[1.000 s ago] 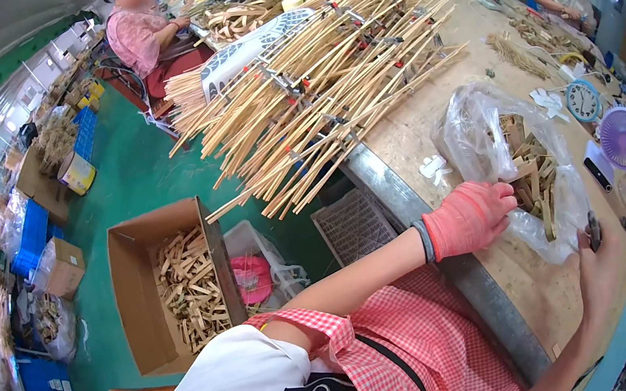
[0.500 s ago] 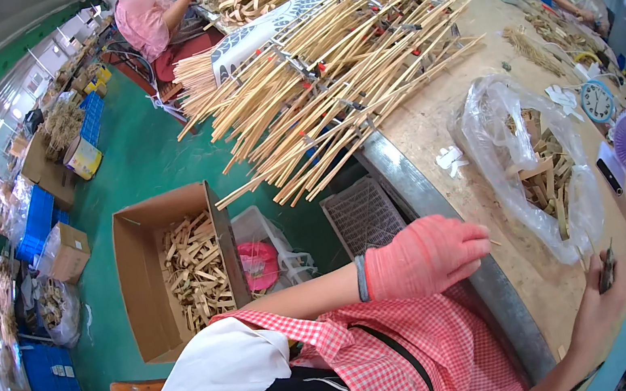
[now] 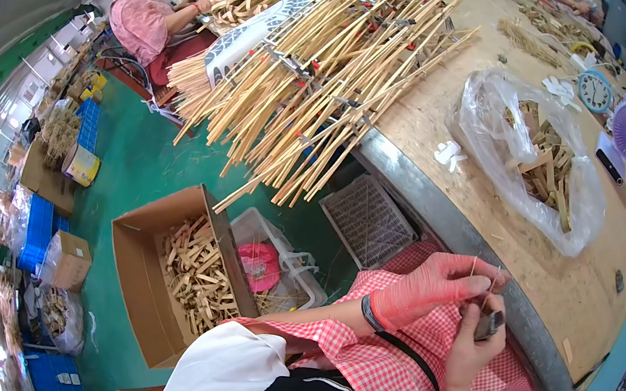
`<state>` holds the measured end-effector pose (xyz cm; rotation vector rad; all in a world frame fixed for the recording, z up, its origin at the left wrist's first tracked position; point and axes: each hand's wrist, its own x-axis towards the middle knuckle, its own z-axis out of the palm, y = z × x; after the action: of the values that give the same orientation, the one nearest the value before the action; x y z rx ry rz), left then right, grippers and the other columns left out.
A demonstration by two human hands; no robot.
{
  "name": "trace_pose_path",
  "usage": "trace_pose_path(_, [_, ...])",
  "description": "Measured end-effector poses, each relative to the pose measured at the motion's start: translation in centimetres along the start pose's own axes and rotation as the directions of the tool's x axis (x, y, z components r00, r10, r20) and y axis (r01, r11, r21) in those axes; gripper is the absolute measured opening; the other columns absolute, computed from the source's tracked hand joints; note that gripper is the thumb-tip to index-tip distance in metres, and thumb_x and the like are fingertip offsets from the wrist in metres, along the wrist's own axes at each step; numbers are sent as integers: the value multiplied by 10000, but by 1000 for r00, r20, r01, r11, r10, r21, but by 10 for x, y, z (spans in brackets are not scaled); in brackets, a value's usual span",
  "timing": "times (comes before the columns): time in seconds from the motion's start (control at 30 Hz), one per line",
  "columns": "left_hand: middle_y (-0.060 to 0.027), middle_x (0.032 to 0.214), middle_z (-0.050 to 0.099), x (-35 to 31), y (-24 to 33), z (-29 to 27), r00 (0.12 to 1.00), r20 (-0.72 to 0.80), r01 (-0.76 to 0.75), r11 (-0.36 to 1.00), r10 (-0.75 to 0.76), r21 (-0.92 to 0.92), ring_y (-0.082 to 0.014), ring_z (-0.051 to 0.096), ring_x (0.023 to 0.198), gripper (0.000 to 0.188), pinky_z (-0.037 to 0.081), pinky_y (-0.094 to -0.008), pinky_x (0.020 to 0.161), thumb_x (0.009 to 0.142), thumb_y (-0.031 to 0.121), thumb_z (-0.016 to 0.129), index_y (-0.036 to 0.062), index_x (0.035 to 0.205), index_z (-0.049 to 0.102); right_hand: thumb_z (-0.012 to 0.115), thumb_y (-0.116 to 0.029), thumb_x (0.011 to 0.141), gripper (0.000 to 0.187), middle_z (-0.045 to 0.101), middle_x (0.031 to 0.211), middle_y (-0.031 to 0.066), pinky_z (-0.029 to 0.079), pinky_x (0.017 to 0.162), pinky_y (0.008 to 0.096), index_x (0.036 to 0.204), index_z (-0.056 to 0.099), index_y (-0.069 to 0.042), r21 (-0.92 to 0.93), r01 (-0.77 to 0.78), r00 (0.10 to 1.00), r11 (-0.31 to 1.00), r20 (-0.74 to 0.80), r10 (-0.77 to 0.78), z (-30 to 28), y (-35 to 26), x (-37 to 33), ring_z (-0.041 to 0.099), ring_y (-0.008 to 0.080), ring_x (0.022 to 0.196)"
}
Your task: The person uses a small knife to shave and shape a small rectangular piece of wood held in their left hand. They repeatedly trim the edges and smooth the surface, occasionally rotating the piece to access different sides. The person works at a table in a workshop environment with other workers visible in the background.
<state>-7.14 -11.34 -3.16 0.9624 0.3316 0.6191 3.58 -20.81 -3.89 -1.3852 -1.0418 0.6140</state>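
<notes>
My left hand (image 3: 430, 289), in a red glove that leaves the fingertips bare, is closed in a pinch on a thin pale strip (image 3: 492, 282), probably bamboo. Just below it, my right hand (image 3: 468, 347) is closed around a small dark tool with a flat, greyish end (image 3: 489, 325). Its exact kind is hidden by the fingers. The two hands meet over my checked apron (image 3: 376, 333), beside the metal edge of the worktable (image 3: 446, 207).
A clear plastic bag of bamboo pieces (image 3: 542, 167) lies on the table. Long bamboo sticks held with clamps (image 3: 326, 70) cover its far left part. At my left stands a cardboard box of short pieces (image 3: 139, 288). Two people sit farther off.
My right hand has come from the table's right side to the left hand, bringing the dark tool. My left hand has moved slightly down, and the thin strip now shows between the hands.
</notes>
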Motion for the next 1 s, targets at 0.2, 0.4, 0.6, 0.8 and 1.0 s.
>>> trace_pose_path(0.2, [-96, 1092, 642, -3, -2, 0, 999, -25, 17, 971, -23, -237, -102, 598, 941, 463, 504, -239, 786, 894, 299, 654, -42, 1200, 590, 569, -123, 949, 200, 581, 786, 12, 346, 491, 198, 1080, 595, 26, -8, 35, 998, 999, 43, -34, 5, 37, -14, 458, 37, 566])
trace_pose_path(0.4, [-94, 1094, 639, -4, -11, 0, 998, -33, 47, 999, -47, -15, -96, 601, 872, 430, 507, -239, 769, 883, 240, 655, -45, 1198, 592, 582, -131, 945, 206, 520, 649, -26, 254, 401, 192, 1078, 606, 25, 49, -153, 988, 987, 30, 152, 4, 52, -30, 375, 17, 447])
trace_pose_path(0.6, [-88, 1049, 647, -4, -8, 3, 996, -37, 85, 996, -84, 4, -102, 614, 834, 420, 515, -250, 768, 892, 215, 647, -55, 1207, 581, 604, -120, 923, 245, 570, 783, 32, 350, 530, 225, 1093, 597, 56, 13, -114, 993, 993, 11, 114, 3, 42, -29, 471, 77, 601])
trace_pose_path(0.8, [-81, 1012, 649, -6, 2, -18, 999, -46, 22, 998, -25, -53, -137, 644, 842, 321, 532, -262, 756, 916, 195, 626, -55, 1115, 596, 536, -234, 964, 347, 548, 803, 61, 400, 598, 232, 1154, 549, 56, 24, -26, 999, 999, 21, 25, 8, 28, -20, 513, 134, 660])
trace_pose_path(1.0, [-21, 882, 637, -13, 8, -24, 972, -167, 201, 949, -164, 242, -68, 590, 744, 253, 481, -214, 633, 883, 156, 651, -15, 1069, 633, 465, -101, 963, 187, 487, 759, -9, 354, 533, 210, 1054, 563, 30, 100, -321, 932, 942, 210, 295, -22, 29, -18, 432, 54, 617])
